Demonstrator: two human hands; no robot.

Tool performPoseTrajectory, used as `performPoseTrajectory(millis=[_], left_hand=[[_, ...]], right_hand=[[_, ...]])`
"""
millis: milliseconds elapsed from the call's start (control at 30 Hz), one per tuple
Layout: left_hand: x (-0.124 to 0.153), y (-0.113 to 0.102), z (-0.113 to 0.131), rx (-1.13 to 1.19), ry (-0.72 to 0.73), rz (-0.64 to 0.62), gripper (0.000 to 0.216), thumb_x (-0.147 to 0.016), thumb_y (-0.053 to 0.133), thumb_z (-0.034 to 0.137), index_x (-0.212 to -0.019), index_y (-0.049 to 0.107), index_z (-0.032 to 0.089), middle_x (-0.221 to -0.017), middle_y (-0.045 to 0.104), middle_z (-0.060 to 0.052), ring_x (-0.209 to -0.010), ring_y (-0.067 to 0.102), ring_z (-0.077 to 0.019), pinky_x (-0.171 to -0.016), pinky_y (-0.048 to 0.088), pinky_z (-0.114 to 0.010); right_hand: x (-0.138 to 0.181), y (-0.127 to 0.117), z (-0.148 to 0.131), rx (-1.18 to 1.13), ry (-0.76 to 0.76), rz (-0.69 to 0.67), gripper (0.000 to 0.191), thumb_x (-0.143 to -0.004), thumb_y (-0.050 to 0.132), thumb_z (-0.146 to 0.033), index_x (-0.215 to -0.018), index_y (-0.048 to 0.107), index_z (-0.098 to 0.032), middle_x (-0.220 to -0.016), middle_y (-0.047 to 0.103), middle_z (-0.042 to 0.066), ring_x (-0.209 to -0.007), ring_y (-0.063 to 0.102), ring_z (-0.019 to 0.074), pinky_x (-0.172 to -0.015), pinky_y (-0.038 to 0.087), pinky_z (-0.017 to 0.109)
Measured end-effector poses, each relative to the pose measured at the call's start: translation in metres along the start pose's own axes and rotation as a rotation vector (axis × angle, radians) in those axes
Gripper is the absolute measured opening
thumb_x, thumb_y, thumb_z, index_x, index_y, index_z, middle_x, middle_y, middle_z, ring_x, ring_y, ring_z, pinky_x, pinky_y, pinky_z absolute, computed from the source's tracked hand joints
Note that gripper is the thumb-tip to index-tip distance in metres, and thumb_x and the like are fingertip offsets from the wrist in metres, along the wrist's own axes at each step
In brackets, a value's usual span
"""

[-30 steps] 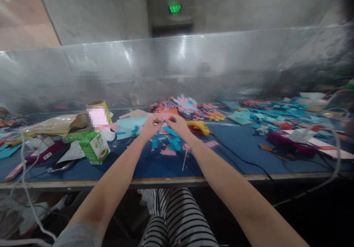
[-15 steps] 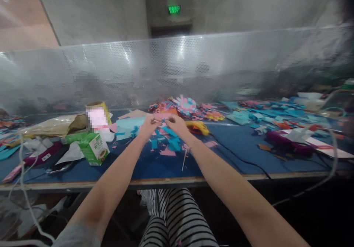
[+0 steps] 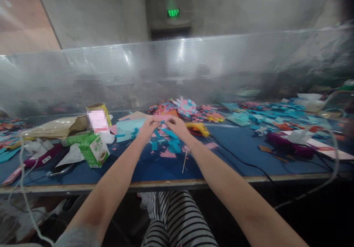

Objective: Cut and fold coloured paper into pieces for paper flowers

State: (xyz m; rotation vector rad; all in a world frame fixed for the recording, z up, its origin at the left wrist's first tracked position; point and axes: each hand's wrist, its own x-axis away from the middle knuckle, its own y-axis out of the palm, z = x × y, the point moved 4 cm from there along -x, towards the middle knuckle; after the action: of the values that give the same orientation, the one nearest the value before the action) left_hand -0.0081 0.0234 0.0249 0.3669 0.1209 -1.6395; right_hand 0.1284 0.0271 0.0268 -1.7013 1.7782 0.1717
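Note:
My left hand [image 3: 149,126] and my right hand [image 3: 177,125] meet over the middle of the table, fingertips pinched close together. Between them is a small blue paper piece [image 3: 163,122], with each hand gripping a side of it. A strip of pink paper [image 3: 163,117] shows just behind the fingertips; I cannot tell whether it is touched. Blue paper scraps [image 3: 173,145] and pink scraps [image 3: 167,153] lie scattered below the hands. Light blue sheets [image 3: 125,126] rest beside my left hand. Right of my right hand lies a yellow tool with a black cord [image 3: 201,129].
Behind the hands sits a heap of pink and blue paper flowers [image 3: 186,107]. A green carton [image 3: 95,152], a yellow-rimmed tube [image 3: 108,116] and a purple power strip [image 3: 49,155] stand at left. Another purple strip [image 3: 287,143] lies right. A perforated clear screen [image 3: 235,66] closes the back.
Both hands stay pinched at the blue paper piece, with only slight finger movement. The whole view has shifted slightly downward in the picture.

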Motion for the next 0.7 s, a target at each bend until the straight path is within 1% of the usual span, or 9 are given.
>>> performPoseTrajectory(millis=[133,367,700], left_hand=[[-0.0025,-0.0029,-0.0043,0.098,-0.067,0.038,0.022,-0.051,0.068,0.016,-0.066,0.051,0.013,-0.056,0.055,0.003,-0.057,0.056,-0.0097,-0.057,0.044,-0.023],[-0.0035,-0.0045,-0.0048,0.09,-0.023,0.01,0.022,-0.053,0.069,0.019,-0.068,0.054,0.013,-0.06,0.056,0.002,-0.059,0.056,-0.0096,-0.059,0.044,-0.024],[-0.0031,-0.0031,-0.0044,0.086,-0.03,0.005,0.022,-0.054,0.068,0.019,-0.07,0.054,0.014,-0.062,0.056,0.003,-0.059,0.055,-0.0089,-0.061,0.045,-0.024]], right_hand=[[0.0022,-0.0017,-0.0061,-0.044,0.013,0.003,0.012,-0.068,0.05,-0.025,-0.06,0.046,-0.017,-0.056,0.055,-0.001,-0.048,0.052,0.0099,-0.052,0.042,0.023],[0.002,-0.0031,-0.0075,-0.023,-0.03,0.012,0.012,-0.068,0.051,-0.024,-0.059,0.046,-0.018,-0.052,0.053,-0.002,-0.048,0.051,0.0101,-0.054,0.042,0.024],[0.0008,-0.0038,-0.0051,0.004,-0.049,0.026,0.01,-0.068,0.051,-0.026,-0.063,0.05,-0.017,-0.054,0.055,-0.002,-0.049,0.051,0.0104,-0.055,0.042,0.024]])
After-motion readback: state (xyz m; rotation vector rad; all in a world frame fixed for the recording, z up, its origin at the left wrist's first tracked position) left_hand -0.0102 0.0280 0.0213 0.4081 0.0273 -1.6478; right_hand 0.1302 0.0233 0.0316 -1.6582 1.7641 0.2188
